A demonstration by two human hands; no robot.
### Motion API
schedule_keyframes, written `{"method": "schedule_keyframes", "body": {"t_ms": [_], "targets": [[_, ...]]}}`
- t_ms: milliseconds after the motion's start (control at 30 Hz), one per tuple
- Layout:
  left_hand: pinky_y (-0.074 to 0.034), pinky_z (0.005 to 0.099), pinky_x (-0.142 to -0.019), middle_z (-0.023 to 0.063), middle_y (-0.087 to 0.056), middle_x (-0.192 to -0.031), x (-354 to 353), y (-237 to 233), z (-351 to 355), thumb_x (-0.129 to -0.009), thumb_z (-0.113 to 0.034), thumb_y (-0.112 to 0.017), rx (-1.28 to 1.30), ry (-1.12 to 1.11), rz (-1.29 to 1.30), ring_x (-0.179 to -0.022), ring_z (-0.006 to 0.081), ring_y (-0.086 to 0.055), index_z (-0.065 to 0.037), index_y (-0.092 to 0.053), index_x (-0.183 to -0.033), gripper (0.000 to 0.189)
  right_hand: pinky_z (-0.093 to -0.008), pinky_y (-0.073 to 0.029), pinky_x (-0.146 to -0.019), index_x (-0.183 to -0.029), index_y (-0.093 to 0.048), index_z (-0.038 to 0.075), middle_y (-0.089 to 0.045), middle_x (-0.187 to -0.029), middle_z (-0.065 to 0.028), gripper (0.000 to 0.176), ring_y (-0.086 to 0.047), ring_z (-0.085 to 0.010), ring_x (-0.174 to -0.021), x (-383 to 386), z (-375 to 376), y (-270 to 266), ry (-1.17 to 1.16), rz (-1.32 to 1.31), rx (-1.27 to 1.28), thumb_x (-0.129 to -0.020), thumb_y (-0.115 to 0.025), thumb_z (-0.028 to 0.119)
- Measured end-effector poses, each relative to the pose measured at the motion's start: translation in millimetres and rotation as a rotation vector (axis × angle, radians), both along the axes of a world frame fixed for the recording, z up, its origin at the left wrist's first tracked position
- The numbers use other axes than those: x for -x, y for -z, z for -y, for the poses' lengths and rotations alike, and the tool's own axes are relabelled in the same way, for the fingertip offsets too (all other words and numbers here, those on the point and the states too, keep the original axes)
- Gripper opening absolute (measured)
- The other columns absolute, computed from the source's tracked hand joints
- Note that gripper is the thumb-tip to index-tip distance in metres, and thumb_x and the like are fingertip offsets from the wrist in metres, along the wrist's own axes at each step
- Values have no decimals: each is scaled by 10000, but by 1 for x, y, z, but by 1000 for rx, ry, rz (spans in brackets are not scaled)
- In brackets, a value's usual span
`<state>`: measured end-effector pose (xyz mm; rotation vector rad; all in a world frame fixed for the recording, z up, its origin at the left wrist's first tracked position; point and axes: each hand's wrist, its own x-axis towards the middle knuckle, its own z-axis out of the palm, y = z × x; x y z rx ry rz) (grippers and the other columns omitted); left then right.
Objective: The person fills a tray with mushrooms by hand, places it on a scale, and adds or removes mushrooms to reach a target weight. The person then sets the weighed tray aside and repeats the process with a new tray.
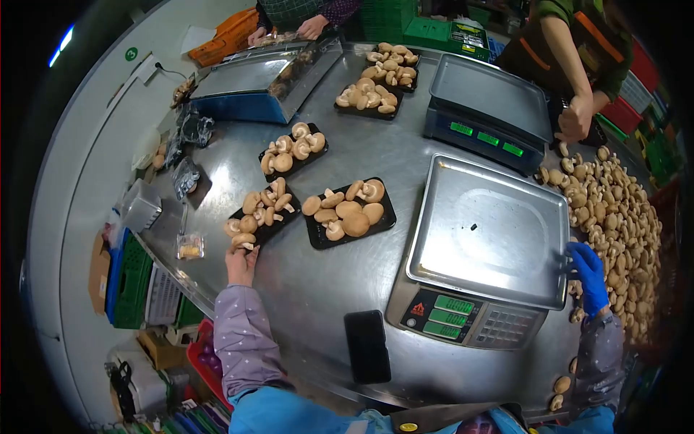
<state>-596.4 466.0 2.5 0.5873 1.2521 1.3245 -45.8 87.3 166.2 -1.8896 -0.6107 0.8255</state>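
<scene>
My bare left hand (241, 265) grips the near end of a black tray of shiitake mushrooms (262, 213), its fingers at the tray's edge and closest mushroom. My right hand (589, 278), in a blue glove, is at the right rim of the scale's metal pan (491, 231), beside a large heap of loose mushrooms (614, 224). Its fingers look apart, with nothing seen in them. Only a small dark scrap (474, 227) lies on the pan. To the right of the held tray is another filled tray (350, 213), and a further one (293, 152) lies behind.
A black phone (367, 347) lies near the table's front edge. Behind stand a second scale (488, 105) and a wrapping machine (246, 83). Several filled trays (369, 98) form a row at the back. One co-worker's hands (312, 27) are at the machine; another's arm (575, 108) reaches in at right.
</scene>
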Motion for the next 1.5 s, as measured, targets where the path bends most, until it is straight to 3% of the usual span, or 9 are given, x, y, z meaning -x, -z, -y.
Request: {"method": "schedule_keyframes", "body": {"t_ms": [400, 567, 767, 867, 900, 1000, 1067, 1167, 1500], "targets": [[-509, 266, -701, 109, -440, -942, 10, -3, 30, -794, 2, -427, 119, -16, -101, -794, 193, -509, -2, -330, -1235, 452, -375, -384, -888, -1189, -434, 21, -486, -1158, -158, 479, -470, -305, -1055, -186, 425, 135, 406, 1084, 762, -758, -600, 148], [-506, 241, -606, 69, -475, -900, -24, -41, 43, -824, -35, -462, 143, 17, -109, -701, 152, -526, -46, -392, -1173, 356, -404, -376, -902, -1225, -399, 31, -445, -1207, -183, 611, -420, -348, -1113, -157, 545, 146, 669, 812, 1380, -694, -655, 190], [-483, 228, -566, 34, -526, -830, -103, -104, 64, -843, -43, -503, 9, 217, -91, -676, 117, -532, -57, -465, -1099, 259, -373, -438, -738, -951, -560, 20, -572, -882, -154, 277, -546, -327, -826, -137, 581, 173, 708, 1076, 425, -696, -646, 86], [-480, 240, -605, 40, -538, -856, -140, -118, 77, -838, -41, -513, -102, 395, -87, -687, 117, -535, -49, -471, -1104, 270, -350, -432, -799, -1015, -562, 22, -583, -932, -156, 341, -545, -311, -902, -122, 580, 152, 607, 987, 778, -685, -650, 29], [-475, 255, -662, 54, -540, -926, -153, -123, 84, -839, -39, -510, -114, 433, -64, -730, 126, -541, -39, -445, -1139, 307, -370, -444, -745, -946, -579, 21, -583, -897, -174, 275, -551, -339, -860, -150, 627, 207, 849, 848, 231, -679, -641, 39], [-474, 267, -706, 68, -532, -990, -195, -136, 109, -842, -39, -503, -93, 502, -50, -789, 142, -545, -35, -415, -1168, 338, -397, -442, -683, -848, -587, 29, -578, -820, -189, 191, -546, -370, -790, -99, 545, 124, 605, 1058, 801, -666, -633, 65], [-470, 282, -756, 76, -521, -1022, -221, -145, 125, -840, -45, -512, -81, 600, -76, -851, 160, -541, -42, -394, -1188, 367, -416, -436, -647, -775, -582, 38, -571, -780, -197, 127, -536, -390, -748, -121, 570, 158, 878, 663, 258, -658, -614, 75], [-458, 302, -810, 73, -501, -1102, -260, -161, 157, -850, -83, -518, -92, 756, -33, -913, 174, -523, -63, -399, -1197, 367, -420, -450, -674, -795, -610, 69, -586, -794, -188, 135, -551, -378, -753, -83, 501, 88, 625, 980, 863, -682, -578, 134], [-483, 303, -755, 122, -496, -1092, -363, -169, 299, -807, -135, -587, 34, 1227, -93, -848, 182, -546, -40, -413, -1169, 413, -405, -451, -628, -797, -535, 85, -570, -761, -140, 153, -560, -339, -709, -53, 445, 28, 778, 964, 714, -738, -569, 222]]}}
